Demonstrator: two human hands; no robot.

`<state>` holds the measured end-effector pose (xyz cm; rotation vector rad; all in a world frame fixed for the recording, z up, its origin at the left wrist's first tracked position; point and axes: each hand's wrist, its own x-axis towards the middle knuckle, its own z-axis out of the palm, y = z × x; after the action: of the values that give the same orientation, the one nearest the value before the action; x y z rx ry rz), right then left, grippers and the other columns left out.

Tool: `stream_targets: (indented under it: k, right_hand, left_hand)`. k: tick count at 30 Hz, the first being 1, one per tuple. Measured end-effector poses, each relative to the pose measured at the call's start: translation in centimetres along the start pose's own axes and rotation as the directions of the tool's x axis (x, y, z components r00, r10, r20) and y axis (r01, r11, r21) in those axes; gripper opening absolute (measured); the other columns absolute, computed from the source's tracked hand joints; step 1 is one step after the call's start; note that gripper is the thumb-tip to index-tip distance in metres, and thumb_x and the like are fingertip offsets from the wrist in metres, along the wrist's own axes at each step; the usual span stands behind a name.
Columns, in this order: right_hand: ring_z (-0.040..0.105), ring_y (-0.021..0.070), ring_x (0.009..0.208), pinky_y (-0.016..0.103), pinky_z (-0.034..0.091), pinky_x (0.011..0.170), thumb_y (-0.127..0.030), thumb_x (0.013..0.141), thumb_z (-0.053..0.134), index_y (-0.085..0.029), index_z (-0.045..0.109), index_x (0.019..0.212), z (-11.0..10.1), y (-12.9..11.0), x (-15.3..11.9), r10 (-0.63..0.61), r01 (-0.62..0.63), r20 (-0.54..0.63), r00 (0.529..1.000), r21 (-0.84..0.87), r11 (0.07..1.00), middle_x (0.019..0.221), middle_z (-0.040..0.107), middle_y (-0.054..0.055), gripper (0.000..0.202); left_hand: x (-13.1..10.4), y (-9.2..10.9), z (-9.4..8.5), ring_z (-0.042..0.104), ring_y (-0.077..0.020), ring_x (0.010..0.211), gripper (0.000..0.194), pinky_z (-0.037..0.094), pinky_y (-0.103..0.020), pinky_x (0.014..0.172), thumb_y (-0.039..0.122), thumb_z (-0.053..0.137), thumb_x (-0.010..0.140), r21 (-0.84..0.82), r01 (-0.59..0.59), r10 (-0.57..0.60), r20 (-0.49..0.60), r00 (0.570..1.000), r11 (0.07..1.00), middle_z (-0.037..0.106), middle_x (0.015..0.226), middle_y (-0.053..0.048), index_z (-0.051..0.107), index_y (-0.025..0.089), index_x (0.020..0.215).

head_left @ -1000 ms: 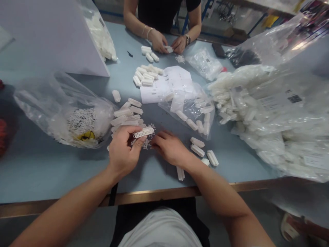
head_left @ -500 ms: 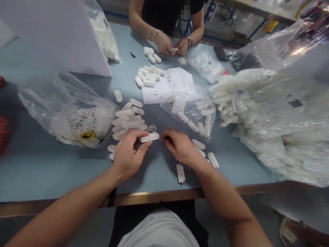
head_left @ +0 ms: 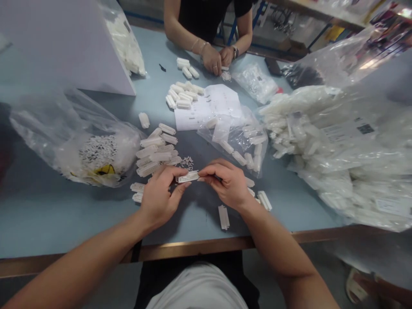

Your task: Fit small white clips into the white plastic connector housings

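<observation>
The right hand [head_left: 223,180] has closed in to the white connector [head_left: 188,176].

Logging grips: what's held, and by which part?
White slotted block, its left end between the left hand's thumb and fingers; right fingertips at its right end, grip unclear.

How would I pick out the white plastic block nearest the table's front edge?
Start at the brown front edge of the pale blue table. Just beyond it, left of the bare right forearm, lies a ribbed white plastic block. It lies alone, while similar blocks cluster across the forearm.
</observation>
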<state>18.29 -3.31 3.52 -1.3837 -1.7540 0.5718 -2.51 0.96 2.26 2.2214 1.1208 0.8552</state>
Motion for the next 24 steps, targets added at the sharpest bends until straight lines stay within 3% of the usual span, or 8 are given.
stream_targets:
  k: [11,14,17,19,22,24]
  right_hand:
    - [0.065,0.0158,0.083,0.028,0.051,0.076,-0.021,0.094,0.064,-0.024,0.073,0.089,0.16,-0.14,0.05,-0.028,0.028,0.044,0.999,-0.009,1.0,0.086,0.071,0.003,0.01]
    - [0.064,0.0162,0.082,0.029,0.051,0.076,-0.024,0.089,0.071,-0.023,0.071,0.086,-0.11,0.03,0.22,0.095,-0.101,0.12,0.988,0.046,0.994,0.085,0.07,0.001,0.003]
    - [0.066,0.017,0.088,0.03,0.052,0.08,-0.026,0.085,0.075,-0.022,0.067,0.105,-0.41,0.15,0.25,0.235,-0.292,0.253,0.939,0.221,0.931,0.098,0.071,0.003,0.022]
    - [0.067,0.0172,0.093,0.032,0.054,0.083,-0.026,0.087,0.071,-0.021,0.062,0.116,-0.41,0.16,0.17,0.247,-0.364,0.335,0.909,0.35,0.863,0.106,0.071,0.005,0.031]
    - [0.067,0.0174,0.095,0.033,0.054,0.085,-0.029,0.086,0.072,-0.02,0.062,0.112,-0.09,0.19,0.11,0.259,-0.398,0.345,0.902,0.436,0.807,0.104,0.069,0.005,0.029]
    - [0.067,0.0185,0.096,0.033,0.055,0.085,-0.031,0.082,0.076,-0.021,0.061,0.114,0.18,0.36,0.2,0.301,-0.416,0.301,0.905,0.478,0.773,0.104,0.07,0.005,0.037]
  left_hand:
    - [-0.29,0.01,-0.01,0.068,-0.0219,0.093,0.013,0.057,-0.034,0.082,0.021,0.059,0.092,0.019,-0.114,0.114,0.022,0.993,0.993,0.072,0.097,-0.006,0.065,0.021,0.103]
    - [-0.46,-0.17,0.07,0.068,-0.0217,0.098,0.016,0.056,-0.035,0.087,0.018,0.055,0.093,0.002,-0.177,0.176,0.04,0.984,0.984,0.074,0.099,-0.005,0.065,0.022,0.104]
    - [-0.56,-0.29,0.11,0.069,-0.02,0.096,0.016,0.056,-0.033,0.086,0.018,0.054,0.094,-0.018,-0.229,0.23,0.067,0.971,0.973,0.075,0.101,-0.005,0.065,0.023,0.105]
    - [-0.55,-0.26,0.08,0.069,-0.019,0.095,0.015,0.057,-0.032,0.084,0.019,0.054,0.095,-0.038,-0.258,0.26,0.073,0.963,0.965,0.074,0.101,-0.005,0.065,0.022,0.106]
    - [-0.4,-0.1,-0.11,0.069,-0.0192,0.094,0.016,0.057,-0.032,0.084,0.018,0.053,0.095,-0.048,-0.243,0.246,0.078,0.966,0.969,0.074,0.1,-0.005,0.065,0.022,0.105]
    - [-0.23,0.0,-0.32,0.069,-0.0211,0.094,0.014,0.057,-0.034,0.083,0.022,0.055,0.094,-0.029,-0.175,0.177,0.052,0.983,0.984,0.074,0.099,-0.005,0.066,0.023,0.104]
